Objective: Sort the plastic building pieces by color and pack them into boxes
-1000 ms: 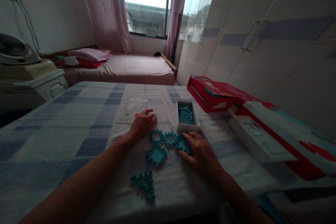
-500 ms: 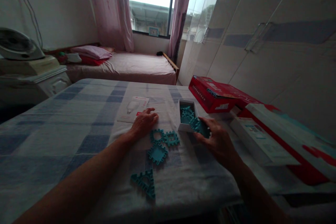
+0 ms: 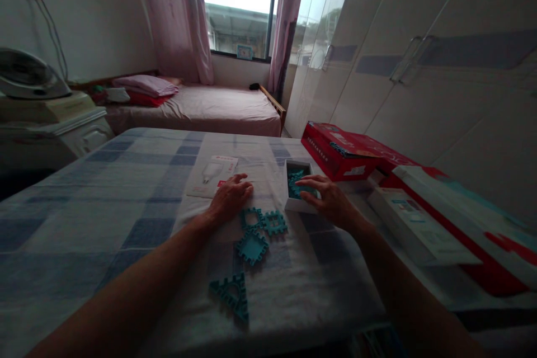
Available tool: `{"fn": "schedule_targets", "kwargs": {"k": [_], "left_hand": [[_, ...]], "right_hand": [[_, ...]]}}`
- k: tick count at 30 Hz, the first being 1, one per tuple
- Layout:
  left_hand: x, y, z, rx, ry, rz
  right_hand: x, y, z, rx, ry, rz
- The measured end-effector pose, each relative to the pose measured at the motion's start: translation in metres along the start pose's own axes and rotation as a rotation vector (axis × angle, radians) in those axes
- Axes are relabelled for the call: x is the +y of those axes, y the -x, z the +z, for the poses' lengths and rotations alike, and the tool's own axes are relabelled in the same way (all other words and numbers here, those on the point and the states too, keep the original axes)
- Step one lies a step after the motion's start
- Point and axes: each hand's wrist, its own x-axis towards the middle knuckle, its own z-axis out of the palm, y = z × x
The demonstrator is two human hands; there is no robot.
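My right hand (image 3: 329,198) reaches over the near right side of a small white box (image 3: 300,205), fingers apart and pointing inward. Teal toothed plastic building pieces (image 3: 295,179) lie inside, partly hidden behind those fingers. My left hand (image 3: 232,194) rests on the tablecloth with its fingers stretched out, beside a leaflet with a light bulb picture (image 3: 206,176). Just nearer than it lie two teal square frames, one with an open middle (image 3: 259,214) and one with a cross (image 3: 274,222). A solid teal square (image 3: 252,248) touches them. Closer still lies a teal triangle piece (image 3: 232,294).
Along the table's right side are a red box (image 3: 331,148), a white carton (image 3: 415,224) and another red and white package (image 3: 470,212). A checked cloth (image 3: 146,224) covers the table. Beyond it stand a bed (image 3: 218,106) and a wardrobe (image 3: 419,89).
My right hand has moved left over the white box. The teal pieces it held beside the box no longer show in its grasp. My left hand has stayed in place.
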Motion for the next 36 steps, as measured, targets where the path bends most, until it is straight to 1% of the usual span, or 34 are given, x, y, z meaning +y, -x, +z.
{"fn": "schedule_targets", "kwargs": {"k": [1,3,4,6,8,9,10,12,14,17,19,22,24,26,28,31,34,36], "left_hand": [[0.0,0.0,0.0,-0.001,-0.003,0.001],[0.001,0.001,-0.001,-0.003,-0.009,0.0],[0.001,0.001,-0.002,-0.003,-0.012,-0.001],[0.002,0.001,-0.002,-0.002,-0.015,-0.003],[0.002,0.001,-0.002,0.001,-0.014,-0.002],[0.002,0.001,-0.002,0.003,-0.012,-0.001],[0.002,0.0,-0.001,0.005,-0.01,0.0],[0.001,0.0,0.0,0.01,-0.007,0.002],[0.0,0.0,0.001,0.013,-0.007,0.004],[0.001,0.001,0.0,0.015,-0.011,0.01],[0.001,0.001,0.0,0.017,-0.016,0.01],[0.001,0.001,0.0,0.022,-0.02,0.007],[0.001,0.0,0.001,0.023,-0.019,0.008],[0.0,0.0,0.001,0.023,-0.017,0.008],[0.0,0.0,0.002,0.024,-0.017,0.008],[0.0,0.0,0.001,0.027,-0.018,0.008],[0.001,0.001,-0.001,0.021,-0.012,0.007],[0.002,0.001,-0.002,0.016,-0.006,0.001]], "right_hand": [[0.002,-0.002,0.003,-0.033,0.013,-0.025],[0.003,-0.005,0.01,-0.063,0.072,-0.017],[0.002,-0.006,0.013,-0.049,0.103,0.003],[-0.004,-0.005,0.016,0.028,0.133,0.015],[-0.019,0.002,0.016,0.103,0.09,-0.04],[-0.029,0.007,0.016,0.094,0.045,-0.099],[-0.039,0.013,0.016,0.055,-0.002,-0.169],[-0.057,0.025,0.021,-0.071,-0.043,-0.281],[-0.068,0.033,0.029,-0.165,0.022,-0.309],[-0.069,0.039,0.042,-0.206,0.139,-0.233],[-0.066,0.041,0.044,-0.21,0.141,-0.178],[-0.067,0.045,0.036,-0.192,0.074,-0.08],[-0.075,0.049,0.028,-0.156,-0.012,-0.029],[-0.087,0.053,0.024,-0.127,-0.092,-0.018],[-0.1,0.057,0.027,-0.143,-0.126,-0.037],[-0.113,0.061,0.042,-0.186,-0.079,-0.041],[-0.117,0.064,0.055,-0.165,0.005,-0.013],[-0.117,0.064,0.058,-0.165,0.042,-0.012]]}}
